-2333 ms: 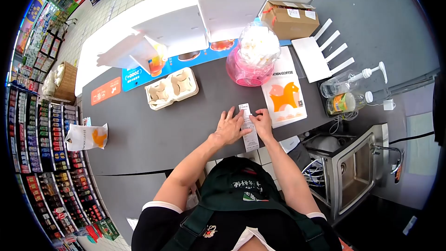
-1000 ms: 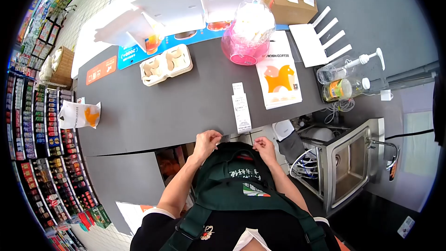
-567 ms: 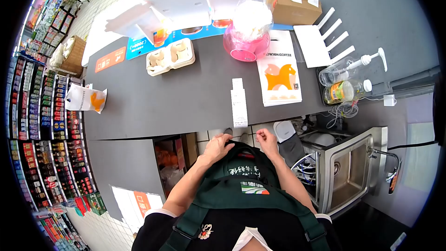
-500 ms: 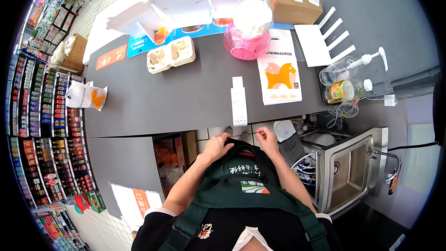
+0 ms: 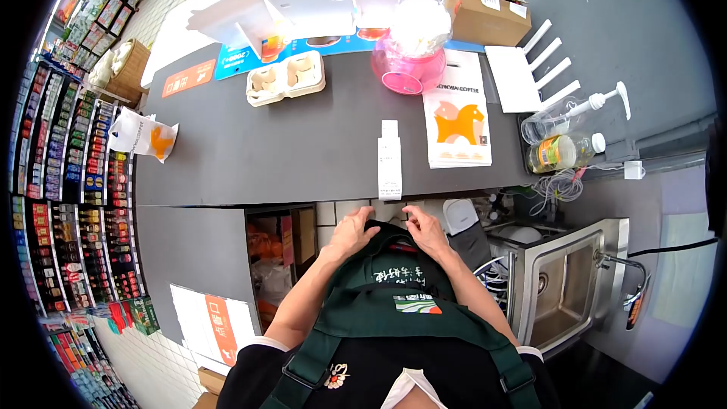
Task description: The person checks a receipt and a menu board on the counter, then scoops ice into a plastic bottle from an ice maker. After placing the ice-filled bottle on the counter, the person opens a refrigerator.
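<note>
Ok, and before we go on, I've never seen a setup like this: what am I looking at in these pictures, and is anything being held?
There's no machine here. One camera on a person's head looks forward and down, so every picture comes from there. The left hand and right hand are bare, just in front of the dark green apron; neither appears to hold anything. On the grey counter lie a paper slip, a molded carrier and white bags with an orange horse print. A pink container stands beside those bags.
</note>
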`<state>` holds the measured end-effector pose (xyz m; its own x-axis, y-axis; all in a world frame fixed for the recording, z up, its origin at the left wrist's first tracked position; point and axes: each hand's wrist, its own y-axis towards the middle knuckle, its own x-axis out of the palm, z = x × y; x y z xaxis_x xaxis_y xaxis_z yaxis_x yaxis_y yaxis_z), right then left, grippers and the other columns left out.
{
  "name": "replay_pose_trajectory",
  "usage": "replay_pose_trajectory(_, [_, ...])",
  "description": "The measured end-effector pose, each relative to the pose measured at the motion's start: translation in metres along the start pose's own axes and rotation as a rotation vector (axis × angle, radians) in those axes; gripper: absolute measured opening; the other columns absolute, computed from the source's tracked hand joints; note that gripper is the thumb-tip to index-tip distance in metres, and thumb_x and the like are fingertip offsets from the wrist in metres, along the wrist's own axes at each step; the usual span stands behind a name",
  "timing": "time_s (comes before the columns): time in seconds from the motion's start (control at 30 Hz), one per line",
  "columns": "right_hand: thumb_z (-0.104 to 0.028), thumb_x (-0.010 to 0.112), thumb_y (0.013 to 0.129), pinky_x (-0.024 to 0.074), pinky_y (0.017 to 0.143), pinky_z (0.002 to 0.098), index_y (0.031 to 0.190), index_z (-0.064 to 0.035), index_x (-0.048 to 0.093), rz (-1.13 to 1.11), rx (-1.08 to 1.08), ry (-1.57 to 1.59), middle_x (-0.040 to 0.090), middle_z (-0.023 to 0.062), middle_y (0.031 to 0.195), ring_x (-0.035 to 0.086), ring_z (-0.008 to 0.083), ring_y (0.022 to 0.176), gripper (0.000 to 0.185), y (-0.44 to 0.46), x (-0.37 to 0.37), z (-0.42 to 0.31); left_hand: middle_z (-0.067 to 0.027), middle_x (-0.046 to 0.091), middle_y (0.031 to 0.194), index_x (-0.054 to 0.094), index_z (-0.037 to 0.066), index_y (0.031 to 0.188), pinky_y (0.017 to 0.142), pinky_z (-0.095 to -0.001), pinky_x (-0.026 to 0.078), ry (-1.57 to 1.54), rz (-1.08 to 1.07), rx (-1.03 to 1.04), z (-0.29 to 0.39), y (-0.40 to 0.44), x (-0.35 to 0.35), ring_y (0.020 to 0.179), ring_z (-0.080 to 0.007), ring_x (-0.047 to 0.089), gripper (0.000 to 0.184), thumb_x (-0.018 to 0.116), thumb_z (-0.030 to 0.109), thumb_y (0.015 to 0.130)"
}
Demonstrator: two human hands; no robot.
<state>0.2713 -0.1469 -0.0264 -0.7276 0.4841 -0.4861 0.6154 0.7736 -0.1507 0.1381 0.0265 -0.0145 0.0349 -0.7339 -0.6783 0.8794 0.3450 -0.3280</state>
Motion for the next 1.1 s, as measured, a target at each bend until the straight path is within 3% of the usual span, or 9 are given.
replay_pose_trajectory(0.13, [-0.006, 0.056, 0.081, 0.047, 0.064, 0.037, 0.112, -0.0072, 0.052, -0.033, 0.022, 0.002, 0.06, 0.0123, 0.075, 0.06, 0.0278, 0.068, 0.032, 0.008, -0.004, -0.008, -0.0199, 0.061, 0.096, 0.03, 0.01, 0.136, 0.075, -0.0444, 0.049, -0.053, 0.003, -0.001, 0.019, 0.001, -0.01, 0.086, -0.0384, 0.061, 0.068, 0.066, 0.022, 0.079])
replay_pose_trajectory(0.2, [-0.004, 0.057, 0.081, 0.0477, 0.062, 0.0336, 0.116, -0.0068, 0.05, -0.02, 0.025, 0.021, 0.06, 0.0118, 0.073, 0.061, 0.0235, 0.065, 0.036, 0.015, -0.004, -0.012, -0.0205, 0.061, 0.095, 0.026, 0.012, 0.139, 0.075, -0.0442, 0.049, -0.037, -0.017, 0.015, 0.024, 0.007, -0.013, 0.086, -0.0385, 0.061, 0.073, 0.066, 0.022, 0.079])
replay_pose_trajectory(0.33, [-0.005, 0.058, 0.08, 0.0482, 0.063, 0.0359, 0.131, -0.0121, 0.04, -0.019, 0.004, -0.024, 0.06, 0.0127, 0.071, 0.061, 0.0266, 0.066, 0.055, 0.029, -0.001, -0.014, -0.0225, 0.063, 0.091, 0.017, 0.015, 0.143, 0.075, -0.045, 0.049, 0.025, -0.148, -0.062, 0.042, 0.03, -0.026, 0.084, -0.0401, 0.061, 0.083, 0.067, 0.023, 0.078])
replay_pose_trajectory(0.47, [-0.005, 0.058, 0.079, 0.0481, 0.064, 0.0384, 0.137, -0.0149, 0.033, -0.016, -0.004, -0.057, 0.061, 0.0132, 0.071, 0.061, 0.0289, 0.066, 0.064, 0.036, 0.0, -0.017, -0.0241, 0.063, 0.089, 0.014, 0.017, 0.145, 0.075, -0.0466, 0.049, 0.178, -0.114, -0.035, 0.04, 0.049, -0.022, 0.084, -0.0407, 0.062, 0.085, 0.066, 0.027, 0.078])
replay_pose_trajectory(0.63, [-0.006, 0.059, 0.079, 0.0478, 0.065, 0.0403, 0.138, -0.0168, 0.032, -0.051, 0.044, -0.124, 0.061, 0.0148, 0.071, 0.061, 0.0313, 0.067, 0.065, 0.035, 0.009, -0.013, -0.0241, 0.064, 0.087, 0.012, 0.017, 0.145, 0.074, -0.048, 0.05, 0.332, -0.225, -0.042, 0.035, 0.046, -0.013, 0.083, -0.0396, 0.063, 0.088, 0.066, 0.035, 0.078])
replay_pose_trajectory(0.73, [-0.005, 0.058, 0.079, 0.0476, 0.065, 0.0416, 0.138, -0.0183, 0.03, -0.059, 0.072, -0.129, 0.061, 0.0161, 0.071, 0.061, 0.0336, 0.068, 0.067, 0.029, 0.013, -0.008, -0.0236, 0.064, 0.086, 0.011, 0.015, 0.145, 0.074, -0.0482, 0.05, 0.291, -0.259, -0.066, 0.04, 0.037, -0.015, 0.081, -0.04, 0.063, 0.09, 0.067, 0.037, 0.078])
replay_pose_trajectory(1.1, [-0.009, 0.049, 0.079, 0.047, 0.066, 0.0483, 0.142, -0.0286, 0.022, -0.145, 0.232, -0.331, 0.063, 0.0184, 0.076, 0.061, 0.0384, 0.073, 0.071, 0.024, 0.009, -0.015, -0.0226, 0.064, 0.077, 0.009, 0.014, 0.145, 0.068, -0.0486, 0.05, 0.36, -0.286, 0.016, 0.026, 0.03, -0.014, 0.073, -0.0402, 0.063, 0.087, 0.063, 0.034, 0.08])
